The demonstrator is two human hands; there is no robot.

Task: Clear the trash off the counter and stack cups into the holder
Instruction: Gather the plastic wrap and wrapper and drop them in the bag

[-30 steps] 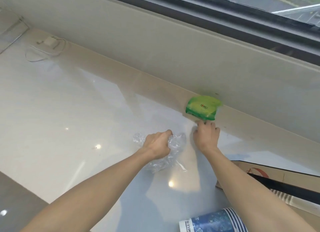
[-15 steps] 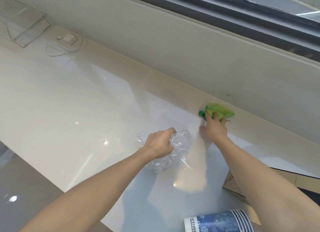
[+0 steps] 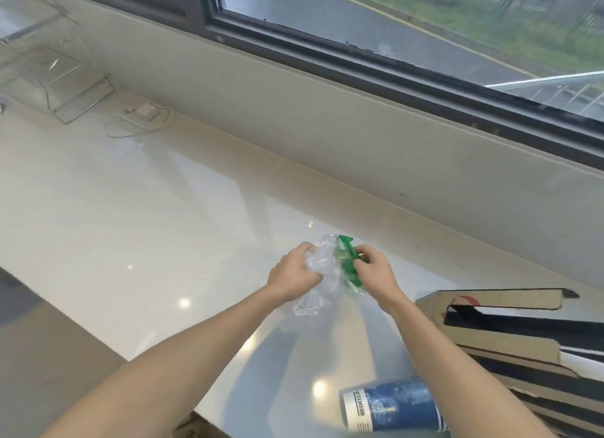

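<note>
- Left hand (image 3: pixel 292 274) fingers curl closed around crinkled clear plastic wrap (image 3: pixel 322 284), above the glossy white counter (image 3: pixel 130 228).
- Right hand (image 3: pixel 372 274) pinches crumpled green plastic wrapper (image 3: pixel 349 267), touching the wrap.
- Blue paper cup (image 3: pixel 389 405) lies sideways nearer than the wrap.

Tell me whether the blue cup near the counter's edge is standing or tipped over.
Tipped over. The blue cup lies on its side on the counter, its white rim band facing left.

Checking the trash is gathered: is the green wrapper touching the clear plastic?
Touching. The head view shows the green wrapper pressed against the clear plastic between both hands.
</note>
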